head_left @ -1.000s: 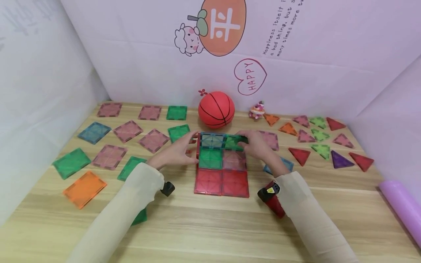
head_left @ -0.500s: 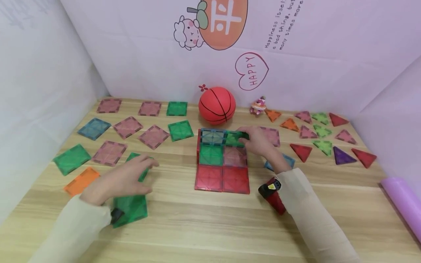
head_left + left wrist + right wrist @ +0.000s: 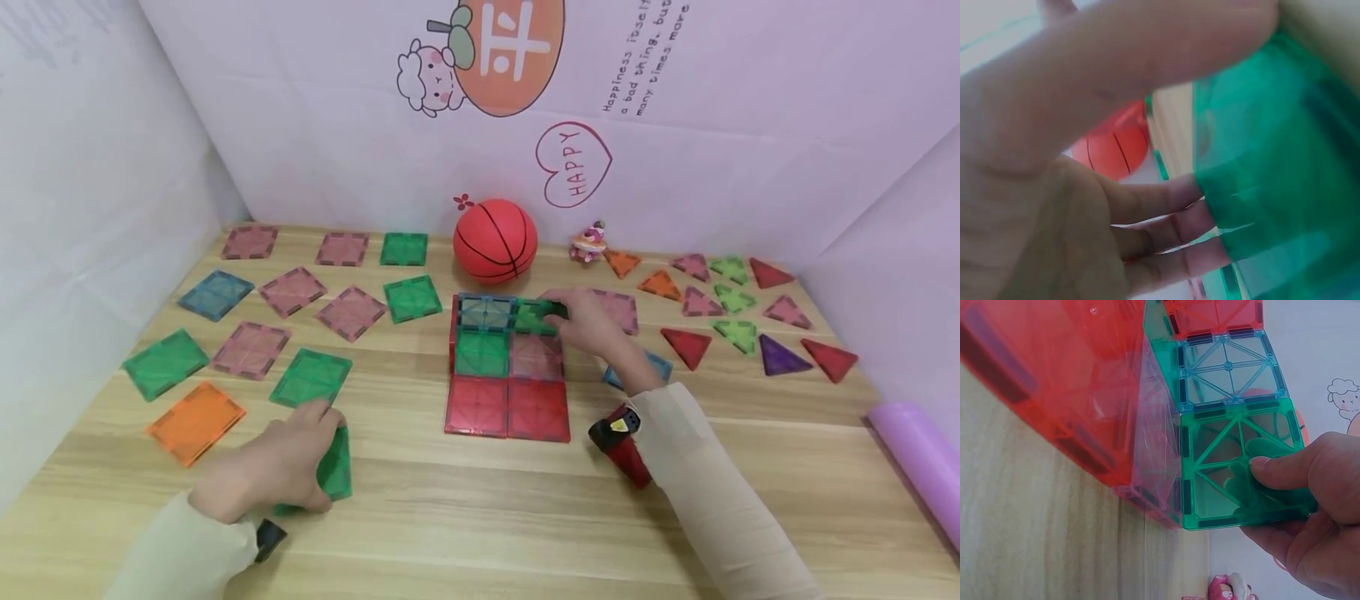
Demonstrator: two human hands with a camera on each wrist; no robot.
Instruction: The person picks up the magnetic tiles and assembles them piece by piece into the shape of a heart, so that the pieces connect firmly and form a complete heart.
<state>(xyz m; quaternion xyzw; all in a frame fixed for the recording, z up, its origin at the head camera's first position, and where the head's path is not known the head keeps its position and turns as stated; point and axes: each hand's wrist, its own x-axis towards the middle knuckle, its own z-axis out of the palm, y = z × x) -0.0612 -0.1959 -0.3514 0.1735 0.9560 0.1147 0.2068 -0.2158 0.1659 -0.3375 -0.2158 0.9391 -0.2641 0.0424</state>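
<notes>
Nearby, the left grip (image 3: 276, 467) pinches a green tile (image 3: 337, 468) across opposite edges. To that grip's left lies an orange tile (image 3: 195, 423); just beyond the same grip, a second green tile (image 3: 311, 375). Farther on, the right grip (image 3: 588, 323) clamps a third green tile (image 3: 1217, 459), which joins a blue tile (image 3: 1229, 365) edge to edge just left of the grip. Past the right grip and to its left, a red ball (image 3: 495, 241) rests on the surface (image 3: 450, 517).

We see head view bright, evenly lit, soft faint shadows on tabletop (image 3: 480, 533); left wrist view hazy, blurred, pale glare on green tile (image 3: 1285, 175); right wrist view dimmer, crisper
</notes>
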